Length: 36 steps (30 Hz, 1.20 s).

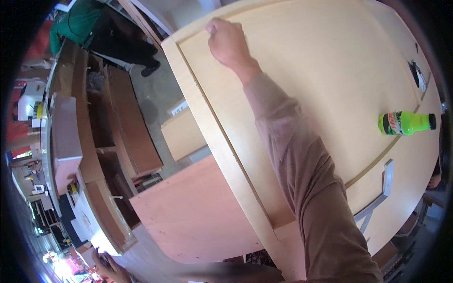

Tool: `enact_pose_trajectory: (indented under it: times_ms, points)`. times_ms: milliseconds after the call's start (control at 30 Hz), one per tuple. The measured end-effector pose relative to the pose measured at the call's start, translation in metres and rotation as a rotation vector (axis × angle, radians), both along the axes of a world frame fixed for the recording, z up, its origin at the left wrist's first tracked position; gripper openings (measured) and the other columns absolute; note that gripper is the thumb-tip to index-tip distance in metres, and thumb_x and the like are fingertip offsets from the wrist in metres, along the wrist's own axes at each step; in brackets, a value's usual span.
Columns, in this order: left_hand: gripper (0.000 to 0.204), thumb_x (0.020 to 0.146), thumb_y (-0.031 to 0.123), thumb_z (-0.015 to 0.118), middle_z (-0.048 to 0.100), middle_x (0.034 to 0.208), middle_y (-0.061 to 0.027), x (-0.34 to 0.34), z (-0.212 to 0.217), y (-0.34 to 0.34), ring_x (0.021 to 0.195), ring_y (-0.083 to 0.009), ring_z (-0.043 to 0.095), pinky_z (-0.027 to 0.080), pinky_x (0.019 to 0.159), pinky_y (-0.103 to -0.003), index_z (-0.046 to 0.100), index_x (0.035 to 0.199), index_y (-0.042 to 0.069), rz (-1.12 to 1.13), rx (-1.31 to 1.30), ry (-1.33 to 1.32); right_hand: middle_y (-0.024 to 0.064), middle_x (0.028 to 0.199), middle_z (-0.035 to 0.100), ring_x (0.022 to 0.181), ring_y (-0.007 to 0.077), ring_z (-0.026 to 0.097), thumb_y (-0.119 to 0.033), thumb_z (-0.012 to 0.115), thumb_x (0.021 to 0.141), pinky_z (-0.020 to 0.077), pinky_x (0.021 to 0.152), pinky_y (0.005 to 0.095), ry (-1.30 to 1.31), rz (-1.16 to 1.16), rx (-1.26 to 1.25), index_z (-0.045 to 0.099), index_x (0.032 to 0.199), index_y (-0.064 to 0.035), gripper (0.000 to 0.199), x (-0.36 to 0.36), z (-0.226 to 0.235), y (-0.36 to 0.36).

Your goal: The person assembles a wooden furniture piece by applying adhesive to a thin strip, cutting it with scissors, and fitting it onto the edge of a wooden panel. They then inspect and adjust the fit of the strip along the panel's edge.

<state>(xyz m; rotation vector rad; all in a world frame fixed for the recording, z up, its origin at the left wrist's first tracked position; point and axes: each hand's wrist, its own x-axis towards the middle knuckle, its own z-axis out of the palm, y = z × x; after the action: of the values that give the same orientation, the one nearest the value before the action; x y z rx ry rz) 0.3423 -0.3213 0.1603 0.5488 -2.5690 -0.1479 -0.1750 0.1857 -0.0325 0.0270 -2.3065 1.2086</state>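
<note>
My right arm, in a brown sleeve, reaches over a large pale wooden panel (311,66) with a raised border. Its hand (230,45) is closed in a fist at the panel's far left part, near the border strip. Whatever the fingers may hold is hidden. At the lower left rim, a hand that seems to be my left hand (113,270) curls its fingers round something small and dark that I cannot make out. A green plastic bottle (406,123) with a black cap lies on its side on the panel's right part. Nearer stands a metal square (381,195).
A pinkish board (198,210) lies left of the panel, with a pale wooden piece (184,134) beyond it. Open brown cabinets (101,122) line the left. A person in a green top (80,21) bends over at the far left. Someone's hand (434,181) shows at the right rim.
</note>
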Motion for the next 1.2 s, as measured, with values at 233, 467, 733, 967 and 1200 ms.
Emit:
enact_pose_trajectory:
  times_ms: [233, 467, 733, 967, 1200]
  points:
    - [0.064, 0.104, 0.031, 0.067, 0.050, 0.151, -0.0389, 0.381, -0.077, 0.008, 0.136, -0.0563, 0.051, 0.044, 0.115, -0.064, 0.050, 0.152, -0.007, 0.326, -0.046, -0.572, 0.0222, 0.107, 0.080, 0.106, 0.0439, 0.076, -0.020, 0.069, 0.099, 0.0612, 0.094, 0.0508, -0.050, 0.067, -0.018, 0.077, 0.126, -0.0062, 0.031, 0.009, 0.013, 0.006]
    - [0.050, 0.099, 0.031, 0.074, 0.066, 0.125, -0.0237, 0.553, -0.039, 0.037, 0.114, -0.0387, 0.063, 0.052, 0.101, -0.057, 0.059, 0.139, 0.004, 0.195, 0.132, -1.240, 0.0237, 0.162, 0.052, 0.155, 0.0412, 0.043, -0.051, 0.062, 0.106, 0.0378, 0.124, 0.0561, -0.269, 0.375, 0.260, 0.056, 0.160, -0.0129, 0.066, 0.078, 0.045, -0.024]
    - [0.061, 0.102, 0.039, 0.075, 0.067, 0.128, -0.0183, 0.573, -0.129, 0.033, 0.116, -0.0336, 0.066, 0.056, 0.099, -0.049, 0.057, 0.145, 0.000, 0.174, 0.666, -0.865, 0.0178, 0.182, 0.024, 0.168, 0.0417, 0.017, -0.042, 0.050, 0.113, 0.0168, 0.132, 0.0676, -0.334, 0.192, 0.644, 0.032, 0.174, -0.0146, 0.069, 0.261, 0.042, -0.078]
    - [0.017, 0.104, 0.008, 0.067, 0.067, 0.115, -0.0139, 0.490, -0.184, 0.018, 0.105, -0.0268, 0.064, 0.052, 0.094, -0.040, 0.073, 0.116, -0.002, 0.040, 0.921, -0.652, 0.0140, 0.181, 0.027, 0.169, 0.0396, 0.016, -0.052, 0.041, 0.115, 0.0132, 0.134, 0.0656, -0.282, 0.296, 0.776, 0.038, 0.170, -0.0053, 0.072, 0.436, 0.060, -0.048]
    - [0.017, 0.100, 0.012, 0.073, 0.071, 0.096, -0.0095, 0.444, -0.194, 0.000, 0.090, -0.0224, 0.063, 0.052, 0.086, -0.037, 0.076, 0.112, 0.000, -0.171, 0.836, -0.476, 0.0200, 0.181, 0.024, 0.169, 0.0378, 0.016, -0.047, 0.052, 0.112, 0.0202, 0.135, 0.0584, -0.335, 0.235, 0.805, 0.046, 0.164, -0.0001, 0.070, 0.596, 0.059, -0.027]
